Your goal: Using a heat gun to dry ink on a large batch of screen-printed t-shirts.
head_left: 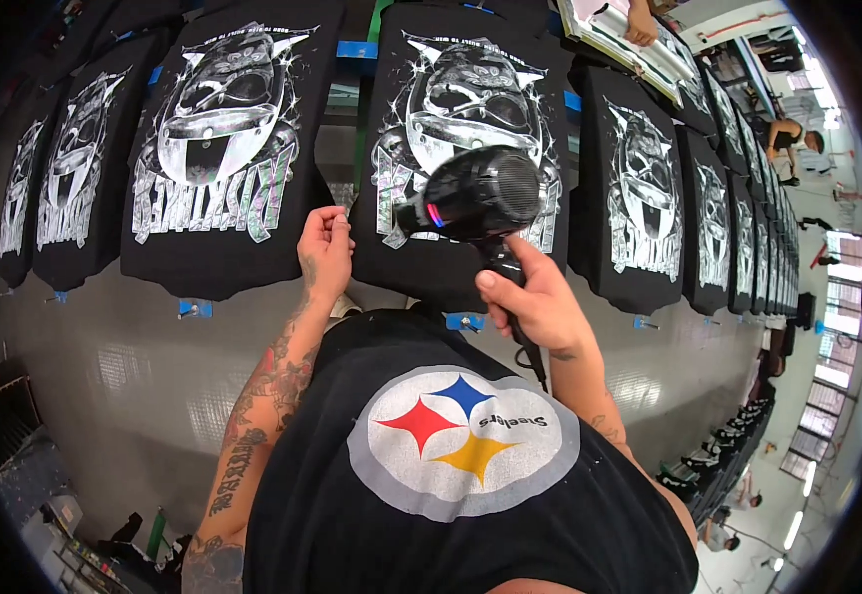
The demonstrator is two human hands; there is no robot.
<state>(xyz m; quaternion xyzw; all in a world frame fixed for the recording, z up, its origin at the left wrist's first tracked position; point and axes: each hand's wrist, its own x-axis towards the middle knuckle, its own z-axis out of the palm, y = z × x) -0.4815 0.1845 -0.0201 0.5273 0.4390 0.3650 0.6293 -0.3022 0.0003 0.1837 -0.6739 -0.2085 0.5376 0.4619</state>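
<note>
My right hand (pixel 530 302) grips the handle of a black hair dryer (pixel 480 193), whose nozzle points left over a black shirt (pixel 451 272) with a large white skull graphic, laid flat in front of me. My left hand (pixel 327 247) is at the gap beside that shirt, by the edge of another printed black shirt (pixel 218 267) on the left. Its fingers are curled together, and I cannot make out what, if anything, they hold. The dryer's cord hangs below my right hand.
Rows of similar shirts (pixel 634 188) run left and right on boards with blue clamps (pixel 196 309). At the top right, someone else's hand (pixel 639 25) touches a pale frame (pixel 614 40). Another person (pixel 787 139) bends farther along the row. Grey floor (pixel 114 376) shows below.
</note>
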